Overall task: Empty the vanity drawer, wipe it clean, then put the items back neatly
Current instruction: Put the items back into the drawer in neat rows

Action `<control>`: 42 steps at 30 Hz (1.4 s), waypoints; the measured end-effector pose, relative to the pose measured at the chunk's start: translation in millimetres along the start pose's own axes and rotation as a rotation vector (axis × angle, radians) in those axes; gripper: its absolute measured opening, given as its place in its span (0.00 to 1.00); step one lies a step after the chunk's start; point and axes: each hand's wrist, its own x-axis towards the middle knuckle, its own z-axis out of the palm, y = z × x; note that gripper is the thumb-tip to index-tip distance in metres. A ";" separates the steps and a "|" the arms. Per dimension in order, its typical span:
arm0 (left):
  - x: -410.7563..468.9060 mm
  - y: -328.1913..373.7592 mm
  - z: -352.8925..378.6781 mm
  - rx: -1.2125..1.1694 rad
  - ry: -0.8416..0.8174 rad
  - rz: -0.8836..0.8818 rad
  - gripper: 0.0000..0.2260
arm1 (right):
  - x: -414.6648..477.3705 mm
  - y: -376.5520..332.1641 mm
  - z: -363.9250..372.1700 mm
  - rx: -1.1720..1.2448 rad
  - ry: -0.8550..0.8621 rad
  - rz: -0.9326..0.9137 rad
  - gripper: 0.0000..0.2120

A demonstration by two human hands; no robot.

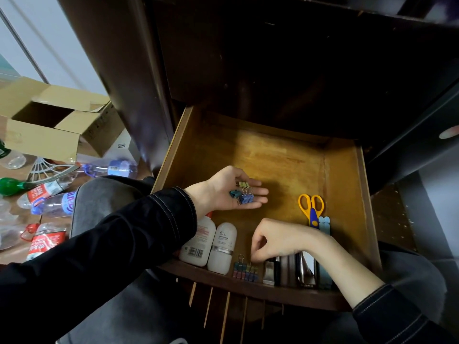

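Two white bottles [211, 244] are lying at the near left of the open wooden drawer [280, 155]. The left hand [224, 188] is cupping loose binder clips [243, 194] palm-up. The right hand [275, 240] is pinching a clip in the coloured row [245, 270] along the near wall. Yellow-handled scissors [311, 207] are lying to the right.

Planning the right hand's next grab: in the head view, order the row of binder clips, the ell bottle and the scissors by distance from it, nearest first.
1. Row of binder clips: at the drawer's front edge, right under the right hand's fingers.
2. Ell bottle: just left of that hand.
3. Scissors: beyond it, toward the drawer's right wall.
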 end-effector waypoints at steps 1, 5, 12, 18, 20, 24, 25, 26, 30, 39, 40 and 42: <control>0.0 0.3 -0.2 -0.008 -0.006 -0.001 0.15 | -0.7 0.9 -2.8 0.022 0.037 0.029 0.09; 1.6 0.7 -2.3 -0.028 -0.015 0.008 0.17 | -7.5 4.4 -18.0 0.093 0.406 0.183 0.10; -1.9 0.6 2.6 -0.099 -0.076 -0.009 0.17 | -10.8 -2.4 -24.0 0.276 0.891 -0.077 0.07; -3.3 1.3 5.1 -0.102 -0.070 -0.018 0.16 | -8.8 -3.7 -21.5 0.161 0.854 -0.111 0.03; -6.2 0.6 7.4 -0.120 -0.060 -0.016 0.18 | -8.6 -3.3 -21.9 0.186 0.866 -0.107 0.03; -6.4 1.3 7.3 -0.166 -0.026 -0.021 0.17 | -8.9 -3.4 -24.4 0.293 0.853 -0.113 0.05; -7.0 1.8 6.4 -0.137 0.017 -0.007 0.16 | -9.2 -3.2 -25.5 0.328 0.853 -0.119 0.05; -4.7 2.0 5.0 -0.125 0.071 0.000 0.15 | -9.6 -3.3 -26.4 0.364 0.857 -0.121 0.05; -1.4 1.8 0.5 -0.147 0.171 0.074 0.12 | -9.5 -1.6 -27.4 0.402 0.868 -0.098 0.04; -6.2 3.4 4.2 -0.010 0.242 0.086 0.11 | 4.3 4.2 -9.3 0.141 0.321 -0.028 0.04; -6.3 3.5 4.3 -0.009 0.242 0.087 0.11 | 6.2 4.8 -6.8 0.121 0.282 -0.034 0.03; -6.4 3.6 4.0 -0.013 0.242 0.090 0.11 | 8.8 5.6 -1.9 0.089 0.236 -0.040 0.03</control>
